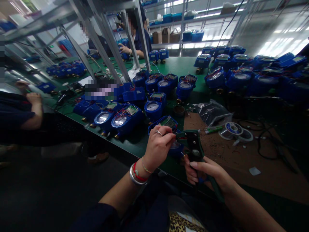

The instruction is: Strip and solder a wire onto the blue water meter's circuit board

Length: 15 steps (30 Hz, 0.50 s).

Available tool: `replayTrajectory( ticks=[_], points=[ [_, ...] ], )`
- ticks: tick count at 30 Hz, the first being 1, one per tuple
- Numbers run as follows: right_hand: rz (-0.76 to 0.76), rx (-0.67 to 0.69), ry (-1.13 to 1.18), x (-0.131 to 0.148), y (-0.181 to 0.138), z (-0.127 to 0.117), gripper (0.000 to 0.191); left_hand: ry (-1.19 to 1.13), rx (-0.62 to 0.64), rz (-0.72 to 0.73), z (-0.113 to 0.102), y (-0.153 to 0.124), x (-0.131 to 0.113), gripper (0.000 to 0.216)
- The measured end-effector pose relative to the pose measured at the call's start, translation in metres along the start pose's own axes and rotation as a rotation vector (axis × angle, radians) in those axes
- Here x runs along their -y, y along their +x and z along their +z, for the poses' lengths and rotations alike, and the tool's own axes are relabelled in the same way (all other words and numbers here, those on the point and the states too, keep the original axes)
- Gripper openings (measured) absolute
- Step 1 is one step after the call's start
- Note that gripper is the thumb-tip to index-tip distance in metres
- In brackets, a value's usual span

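Observation:
My left hand [159, 146] pinches a thin red wire that runs from a blue water meter [166, 124] at the near edge of the green bench [135, 141]. The wire leads into the jaws of a green and black wire stripper [193, 145]. My right hand [205, 172] is closed around the stripper's handles, just right of the left hand. The meter's lid is off and a small green circuit board shows inside. Part of the meter is hidden behind my left hand.
Several blue meters [125, 119] crowd the bench to the left and far right [241, 77]. A brown mat [229, 158] holds solder spools [234, 129], a plastic bag [212, 111] and black cables [270, 141]. Co-workers sit at left [21, 112] and at the back [137, 38].

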State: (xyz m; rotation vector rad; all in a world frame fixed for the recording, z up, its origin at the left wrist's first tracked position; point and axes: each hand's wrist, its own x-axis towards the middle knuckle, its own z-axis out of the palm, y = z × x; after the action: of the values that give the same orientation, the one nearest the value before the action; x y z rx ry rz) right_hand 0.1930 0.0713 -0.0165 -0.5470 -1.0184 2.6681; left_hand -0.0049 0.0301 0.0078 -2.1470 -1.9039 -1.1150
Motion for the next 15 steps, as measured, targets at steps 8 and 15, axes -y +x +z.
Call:
replayTrajectory(
  ticks=[8, 15],
  points=[
    [-0.042, -0.061, 0.022, -0.0075, 0.0004, 0.0029, 0.024, -0.016, -0.01, -0.014, 0.0008, -0.0008, -0.0008, 0.01],
    [-0.137, -0.052, -0.022, -0.0022, -0.0034, 0.0037, 0.026, -0.062, 0.007, -0.056, -0.0023, -0.0013, -0.0028, 0.011]
  ],
)
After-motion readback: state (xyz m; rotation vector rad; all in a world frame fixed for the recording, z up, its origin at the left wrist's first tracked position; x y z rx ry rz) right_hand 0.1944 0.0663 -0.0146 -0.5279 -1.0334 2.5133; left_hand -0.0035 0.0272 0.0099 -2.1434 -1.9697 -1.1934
